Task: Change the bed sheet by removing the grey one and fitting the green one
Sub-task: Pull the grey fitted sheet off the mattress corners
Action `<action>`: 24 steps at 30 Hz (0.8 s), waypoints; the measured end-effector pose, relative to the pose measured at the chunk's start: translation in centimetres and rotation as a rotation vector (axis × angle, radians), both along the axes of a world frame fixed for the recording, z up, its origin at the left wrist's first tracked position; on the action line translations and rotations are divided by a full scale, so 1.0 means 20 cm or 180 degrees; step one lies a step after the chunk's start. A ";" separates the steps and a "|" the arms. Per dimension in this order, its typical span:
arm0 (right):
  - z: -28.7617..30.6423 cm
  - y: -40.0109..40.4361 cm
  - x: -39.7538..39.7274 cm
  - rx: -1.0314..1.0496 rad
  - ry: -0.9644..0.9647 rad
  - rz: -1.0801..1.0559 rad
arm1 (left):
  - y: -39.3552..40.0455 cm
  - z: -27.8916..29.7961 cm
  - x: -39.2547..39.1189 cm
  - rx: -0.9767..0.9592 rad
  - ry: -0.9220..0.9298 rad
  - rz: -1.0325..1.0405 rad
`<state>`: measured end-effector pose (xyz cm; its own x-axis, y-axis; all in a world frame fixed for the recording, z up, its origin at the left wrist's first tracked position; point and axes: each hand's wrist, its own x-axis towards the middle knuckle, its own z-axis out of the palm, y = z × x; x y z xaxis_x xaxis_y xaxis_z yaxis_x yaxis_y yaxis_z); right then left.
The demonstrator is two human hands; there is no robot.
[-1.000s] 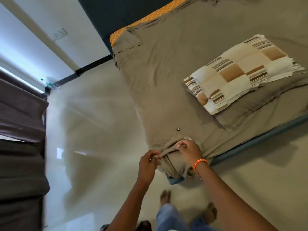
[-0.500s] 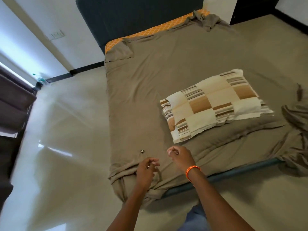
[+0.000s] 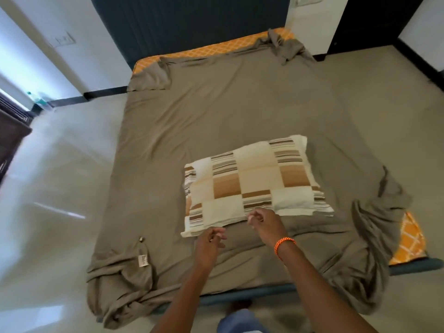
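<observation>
The grey sheet (image 3: pixel 216 121) lies loose over the bed, its corners pulled off and bunched. The orange patterned mattress (image 3: pixel 408 239) shows at the near right corner and along the head end. A checked cream and brown pillow (image 3: pixel 254 183) lies on the sheet near the foot. My left hand (image 3: pixel 210 241) hovers just before the pillow's near edge, fingers loosely curled, holding nothing. My right hand (image 3: pixel 264 223), with an orange wristband, is at the pillow's near edge, fingers curled; whether it touches the pillow is unclear. No green sheet is in view.
A dark headboard (image 3: pixel 187 22) stands at the far end. Pale glossy floor (image 3: pixel 55 188) runs along the left side, with dark furniture (image 3: pixel 9 138) at the left edge. The blue bed frame (image 3: pixel 240 294) shows at the foot, and my legs stand before it.
Both hands let go of the bunched near left sheet corner and moved right and forward to the pillow's near edge. My view swung right, bringing the whole bed into sight.
</observation>
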<state>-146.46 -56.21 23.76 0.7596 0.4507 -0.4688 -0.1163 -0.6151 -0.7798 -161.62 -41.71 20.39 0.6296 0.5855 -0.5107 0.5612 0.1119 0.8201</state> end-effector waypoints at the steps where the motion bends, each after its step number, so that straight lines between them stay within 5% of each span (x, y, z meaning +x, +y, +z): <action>1: 0.01 -0.07 0.08 0.0012 0.0010 0.0018 | -0.08 0.01 0.08 0.0005 -0.0003 0.0045; 9: -0.03 -0.67 0.64 0.0164 -0.0001 0.0416 | -0.84 0.07 0.63 0.0028 0.0074 0.0179; 24: 0.05 -1.75 1.18 0.0567 -0.0013 0.0949 | -2.11 0.30 1.22 -0.0208 0.0004 0.1392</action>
<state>-122.80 -91.14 24.81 0.5839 0.7276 -0.3601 0.0514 -0.4758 -0.8780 -137.26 -83.97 26.48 0.3290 0.7633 -0.5560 0.4505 0.3907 0.8028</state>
